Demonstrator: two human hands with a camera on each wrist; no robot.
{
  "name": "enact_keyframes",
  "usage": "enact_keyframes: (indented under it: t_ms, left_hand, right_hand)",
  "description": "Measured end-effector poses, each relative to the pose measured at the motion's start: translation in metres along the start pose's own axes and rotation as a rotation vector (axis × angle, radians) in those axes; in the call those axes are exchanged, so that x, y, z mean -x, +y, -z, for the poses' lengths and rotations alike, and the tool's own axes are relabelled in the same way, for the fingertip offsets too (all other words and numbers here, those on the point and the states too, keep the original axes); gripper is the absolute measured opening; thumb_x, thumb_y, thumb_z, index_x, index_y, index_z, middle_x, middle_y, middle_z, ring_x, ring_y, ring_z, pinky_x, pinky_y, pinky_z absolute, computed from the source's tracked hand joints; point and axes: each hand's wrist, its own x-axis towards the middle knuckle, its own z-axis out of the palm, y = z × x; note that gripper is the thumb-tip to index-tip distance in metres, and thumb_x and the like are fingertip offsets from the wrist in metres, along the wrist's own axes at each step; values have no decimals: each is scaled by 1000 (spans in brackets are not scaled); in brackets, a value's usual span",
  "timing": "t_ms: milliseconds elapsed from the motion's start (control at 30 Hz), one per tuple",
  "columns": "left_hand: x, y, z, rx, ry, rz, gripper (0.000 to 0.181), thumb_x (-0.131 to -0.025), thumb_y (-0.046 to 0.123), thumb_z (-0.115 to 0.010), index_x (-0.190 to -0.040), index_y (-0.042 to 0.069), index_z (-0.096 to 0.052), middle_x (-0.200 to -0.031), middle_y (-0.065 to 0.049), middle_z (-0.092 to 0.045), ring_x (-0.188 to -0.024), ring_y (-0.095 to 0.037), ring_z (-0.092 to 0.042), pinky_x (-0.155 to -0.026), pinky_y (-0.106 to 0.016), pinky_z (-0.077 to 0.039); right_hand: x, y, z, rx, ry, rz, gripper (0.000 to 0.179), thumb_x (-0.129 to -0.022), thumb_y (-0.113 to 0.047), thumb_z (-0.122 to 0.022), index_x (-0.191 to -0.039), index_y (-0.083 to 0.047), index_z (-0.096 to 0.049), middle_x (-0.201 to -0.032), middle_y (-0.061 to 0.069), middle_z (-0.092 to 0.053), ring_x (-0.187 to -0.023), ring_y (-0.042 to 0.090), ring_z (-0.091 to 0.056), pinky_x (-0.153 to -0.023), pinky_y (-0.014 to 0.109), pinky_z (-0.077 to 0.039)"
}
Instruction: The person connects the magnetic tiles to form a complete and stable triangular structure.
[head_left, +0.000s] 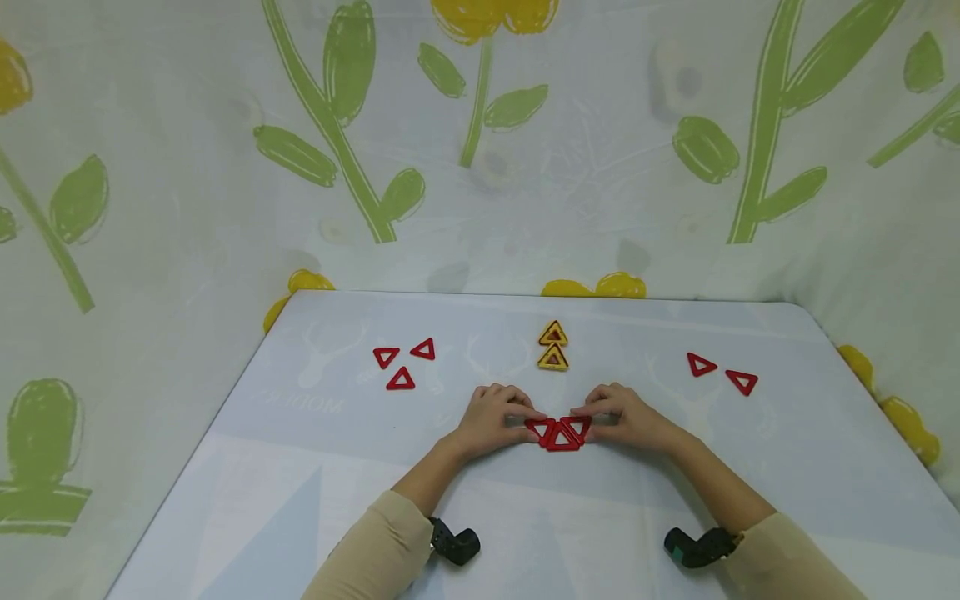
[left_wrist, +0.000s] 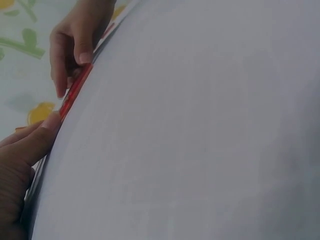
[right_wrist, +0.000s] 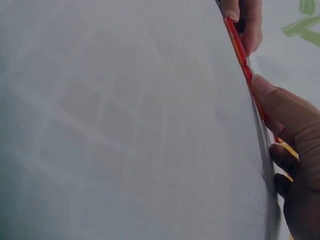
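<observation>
Three red hollow triangles lie side by side in a row on the white table, close in front of the person in the head view. My left hand (head_left: 491, 419) pinches the left red triangle (head_left: 540, 422) between thumb and fingers at its outer side. At the other end, the right hand (head_left: 630, 418) holds the right red triangle (head_left: 577, 419) the same way. Between these two sits the middle red triangle (head_left: 562, 448), point up, its sides against its neighbours. Both wrist views show the red pieces edge-on, with the left thumb (left_wrist: 50, 121) and right thumb (right_wrist: 264, 87) at their ends.
Beyond the hands, two yellow triangles (head_left: 553, 367) with dark centres stand one behind the other. Three loose red triangles (head_left: 401, 387) lie at the left, two more red triangles (head_left: 742, 375) at the right. A flower-patterned cloth (head_left: 570, 208) hangs behind the table (head_left: 300, 492).
</observation>
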Motion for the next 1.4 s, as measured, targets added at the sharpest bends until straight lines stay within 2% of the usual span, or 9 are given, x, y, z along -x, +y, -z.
enact_keyframes:
  t_ms: [267, 467, 667, 767, 967, 1167, 1233, 1400]
  left_hand:
    - [1, -1, 1, 28, 20, -6, 32, -81, 40, -72, -110, 27, -73, -108, 7, -58, -108, -13, -47, -95, -41, -30]
    - [1, 0, 1, 51, 29, 1, 31, -80, 38, -73, -108, 26, -73, -107, 7, -59, -108, -13, -47, -95, -42, -30]
    - [1, 1, 2, 64, 37, 9, 30, -80, 38, -74, -108, 27, -74, -106, 7, -59, -107, -13, -47, -95, -41, -30]
    - [1, 1, 2, 63, 42, 12, 30, -80, 37, -74, -107, 27, -74, -106, 7, -59, -108, -13, -48, -95, -41, -30]
    - [2, 2, 2, 64, 53, 15, 30, -79, 37, -75, -106, 25, -74, -105, 6, -60, -107, -13, -48, -95, -41, -31]
    - [2, 1, 1, 56, 53, 28, 29, -79, 37, -75, -105, 25, -74, -105, 7, -60, -107, -13, -49, -95, -41, -32]
    - [2, 1, 1, 60, 55, 30, 29, -79, 37, -75, -105, 25, -74, -105, 7, -61, -107, -13, -49, -96, -41, -31]
    - [3, 2, 2, 79, 65, 31, 29, -78, 36, -75, -104, 24, -74, -105, 6, -61, -107, -14, -50, -96, -42, -31]
  right_hand:
    - [8, -1, 6, -41, 15, -125, 41, -77, -28, -78, -113, -10, -70, -103, 2, -63, -95, 16, -54, -79, 27, -48]
    - [14, 0, 12, -9, 73, -159, 39, -75, -22, -79, -112, -10, -71, -104, 3, -62, -96, 16, -54, -79, 25, -49]
    - [23, 1, 21, 50, 127, -232, 38, -75, -19, -79, -111, -9, -71, -105, 5, -61, -98, 21, -53, -79, 25, -49]
    - [28, 3, 27, 83, 163, -233, 39, -75, -18, -80, -111, -7, -71, -105, 7, -61, -98, 22, -54, -78, 26, -49]
    - [39, 10, 37, 111, 248, -237, 38, -74, -14, -80, -110, -5, -70, -104, 7, -62, -98, 15, -52, -78, 19, -48]
    - [52, 16, 55, 107, 286, -361, 40, -80, -21, -76, -115, -4, -68, -109, 13, -61, -98, 26, -54, -73, 19, -46]
    - [57, 19, 62, 119, 317, -400, 41, -82, -23, -74, -117, -3, -66, -110, 13, -60, -95, 23, -53, -71, 20, -45]
    - [67, 27, 76, 155, 400, -474, 41, -84, -25, -72, -117, -1, -65, -111, 13, -60, -85, -3, -46, -66, 17, -42]
